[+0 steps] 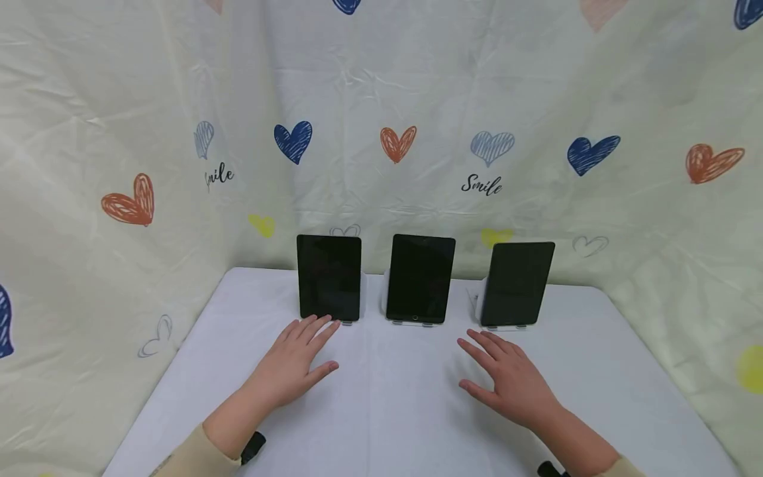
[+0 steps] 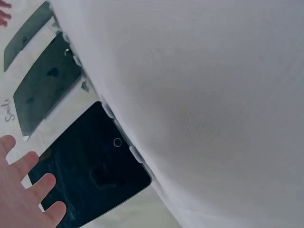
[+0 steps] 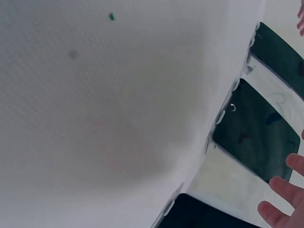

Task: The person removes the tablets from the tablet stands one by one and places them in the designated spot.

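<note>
Middle tablet (image 1: 420, 278) is standing upright toward the far edge of the white surface (image 1: 393, 397), propped on a clear stand (image 1: 427, 325), screen dark, long axis running upward, top slanting slightly right in the head view. Left tablet (image 1: 330, 275) is standing left of the middle tablet, right tablet (image 1: 517, 283) right of it, both upright too and with long axes running upward. Left hand (image 1: 292, 368) is hovering in front and left of the middle tablet, fingers spread, grasping nothing; its fingertips are overlapping the left tablet's lower edge in the head view, touching or not, cannot tell. Right hand (image 1: 515, 384) is hovering in front and right of the middle tablet, fingers spread, also holding nothing. Key relation: middle tablet is standing ahead of both hands, between their lines of reach, right fingertips appearing nearer to it than the left ones. Heart-print backdrop (image 1: 381, 86) is hanging behind the middle tablet. Sleeves (image 1: 199, 457) are showing well in front of it.
</note>
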{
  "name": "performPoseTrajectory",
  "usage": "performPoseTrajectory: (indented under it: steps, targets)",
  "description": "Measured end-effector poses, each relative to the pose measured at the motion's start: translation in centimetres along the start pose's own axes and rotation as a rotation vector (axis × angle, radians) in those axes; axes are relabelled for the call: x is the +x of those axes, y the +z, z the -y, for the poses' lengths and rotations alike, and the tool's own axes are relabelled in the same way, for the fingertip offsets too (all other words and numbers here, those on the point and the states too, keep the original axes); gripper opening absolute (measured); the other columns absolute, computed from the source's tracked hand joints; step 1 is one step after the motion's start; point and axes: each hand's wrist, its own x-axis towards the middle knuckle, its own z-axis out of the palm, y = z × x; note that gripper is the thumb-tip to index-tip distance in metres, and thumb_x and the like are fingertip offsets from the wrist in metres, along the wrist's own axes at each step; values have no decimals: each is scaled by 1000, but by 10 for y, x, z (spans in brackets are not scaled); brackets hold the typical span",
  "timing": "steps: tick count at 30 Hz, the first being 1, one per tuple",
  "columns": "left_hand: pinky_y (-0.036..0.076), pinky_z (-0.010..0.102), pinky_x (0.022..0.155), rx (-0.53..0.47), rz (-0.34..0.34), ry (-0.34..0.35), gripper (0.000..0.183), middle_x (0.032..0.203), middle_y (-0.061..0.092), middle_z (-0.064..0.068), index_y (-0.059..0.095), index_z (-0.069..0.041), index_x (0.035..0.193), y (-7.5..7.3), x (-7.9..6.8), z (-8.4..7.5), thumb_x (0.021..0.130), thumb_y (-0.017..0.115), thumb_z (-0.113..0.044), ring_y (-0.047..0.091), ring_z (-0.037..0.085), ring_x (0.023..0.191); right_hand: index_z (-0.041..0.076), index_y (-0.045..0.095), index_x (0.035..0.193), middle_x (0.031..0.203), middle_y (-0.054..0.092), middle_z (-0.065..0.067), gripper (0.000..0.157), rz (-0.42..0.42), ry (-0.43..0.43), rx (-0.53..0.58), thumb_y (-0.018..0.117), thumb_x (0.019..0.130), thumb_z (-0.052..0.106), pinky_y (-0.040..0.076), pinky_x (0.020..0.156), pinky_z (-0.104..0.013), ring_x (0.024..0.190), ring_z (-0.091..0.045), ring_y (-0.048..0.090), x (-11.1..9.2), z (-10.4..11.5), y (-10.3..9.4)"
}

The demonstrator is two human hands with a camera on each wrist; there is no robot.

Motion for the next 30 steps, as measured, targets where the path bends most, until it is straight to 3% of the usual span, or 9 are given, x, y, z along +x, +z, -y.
performPoseTrajectory:
  steps: [15, 30]
  targets:
    - [23, 51, 116, 0, -71, -5, 73, 156, 35, 3, 25, -25, 159, 2, 3, 8, 98, 46, -61, 30, 28, 143, 24, 51, 146, 146, 51, -5, 69, 2, 6, 45, 68, 87, 57, 41, 102, -58, 130, -34, 50, 13, 8, 3]
    - [24, 51, 115, -30, -88, -25, 70, 156, 36, 3, 28, -23, 158, -4, 5, 12, 100, 44, -59, 31, 29, 142, 24, 53, 144, 140, 56, -4, 67, -19, -23, 58, 66, 88, 58, 44, 99, -55, 124, -30, 54, 33, 17, 14]
